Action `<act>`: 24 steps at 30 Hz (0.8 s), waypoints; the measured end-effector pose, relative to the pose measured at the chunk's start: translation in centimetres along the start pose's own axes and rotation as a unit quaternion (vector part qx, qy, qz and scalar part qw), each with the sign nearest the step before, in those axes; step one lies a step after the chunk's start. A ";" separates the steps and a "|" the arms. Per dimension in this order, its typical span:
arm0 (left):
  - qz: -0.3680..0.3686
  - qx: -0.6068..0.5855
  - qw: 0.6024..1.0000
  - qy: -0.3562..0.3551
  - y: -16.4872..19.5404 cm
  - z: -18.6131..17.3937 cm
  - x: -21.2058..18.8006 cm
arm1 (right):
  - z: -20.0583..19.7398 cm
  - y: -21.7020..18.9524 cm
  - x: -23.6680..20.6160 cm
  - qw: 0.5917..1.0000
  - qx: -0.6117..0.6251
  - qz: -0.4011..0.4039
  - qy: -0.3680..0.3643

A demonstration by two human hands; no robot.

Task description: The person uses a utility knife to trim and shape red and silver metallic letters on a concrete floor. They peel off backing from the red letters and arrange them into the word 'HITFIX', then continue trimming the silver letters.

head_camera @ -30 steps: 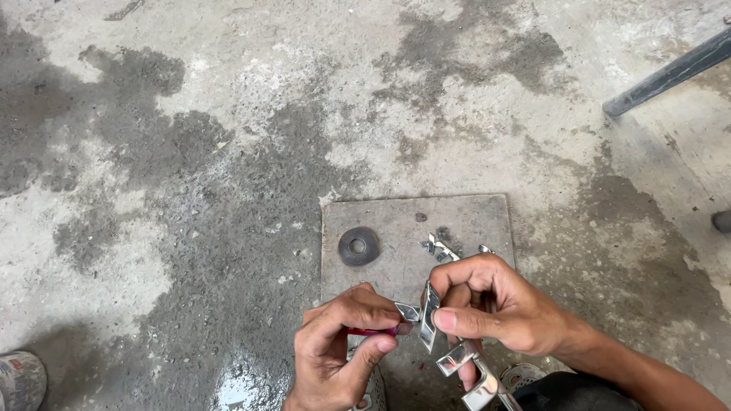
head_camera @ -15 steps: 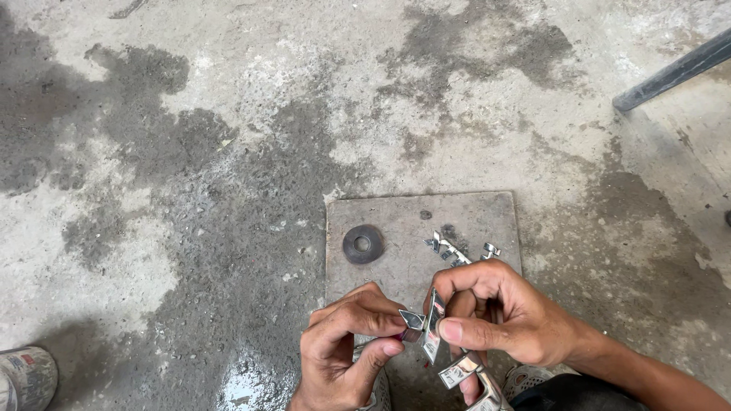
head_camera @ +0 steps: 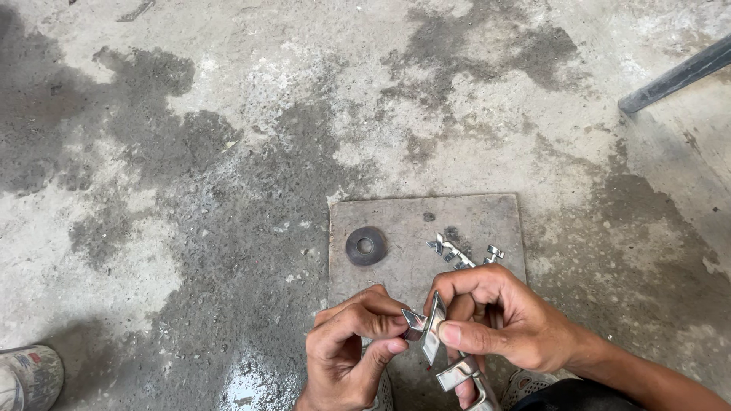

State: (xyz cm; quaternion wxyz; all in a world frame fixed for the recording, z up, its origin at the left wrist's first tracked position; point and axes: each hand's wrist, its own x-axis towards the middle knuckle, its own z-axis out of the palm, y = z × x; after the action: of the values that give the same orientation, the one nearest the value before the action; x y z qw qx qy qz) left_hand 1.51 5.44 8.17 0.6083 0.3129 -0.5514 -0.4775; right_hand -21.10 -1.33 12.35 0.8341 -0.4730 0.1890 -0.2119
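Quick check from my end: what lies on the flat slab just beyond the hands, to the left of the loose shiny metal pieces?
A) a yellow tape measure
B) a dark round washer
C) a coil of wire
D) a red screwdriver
B: a dark round washer lies flat on the slab, left of the loose metal pieces.

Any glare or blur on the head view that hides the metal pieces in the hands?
Head view: even daylight, soft shadows, sharp focus throughout. The shiny metal strips between left hand and right hand catch bright highlights, so their edges wash out a little. A wet patch on the floor also glints. The washer on the plate reads clearly.
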 end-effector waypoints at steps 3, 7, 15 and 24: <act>-0.002 -0.006 1.000 0.018 -0.1 0.2 -0.1 | 0.1 -0.1 0.1 1.000 -0.020 0.000 0.001; -0.011 0.013 1.000 0.017 -0.1 0.3 -0.2 | 0.0 0.2 0.1 1.000 -0.027 0.006 0.013; 0.010 -0.040 0.999 0.019 0.5 -0.3 -0.3 | -0.8 1.2 0.2 0.999 -0.016 -0.013 0.035; -0.030 -0.039 0.998 -0.025 0.8 -0.3 0.0 | -0.7 1.2 -0.5 1.000 0.017 0.005 0.011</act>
State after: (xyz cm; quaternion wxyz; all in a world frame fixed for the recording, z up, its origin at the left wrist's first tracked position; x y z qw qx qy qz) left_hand 2.03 5.73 8.86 0.5914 0.2931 -0.5382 -0.5241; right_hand -21.67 -1.02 11.02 0.8410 -0.4554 0.1966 -0.2159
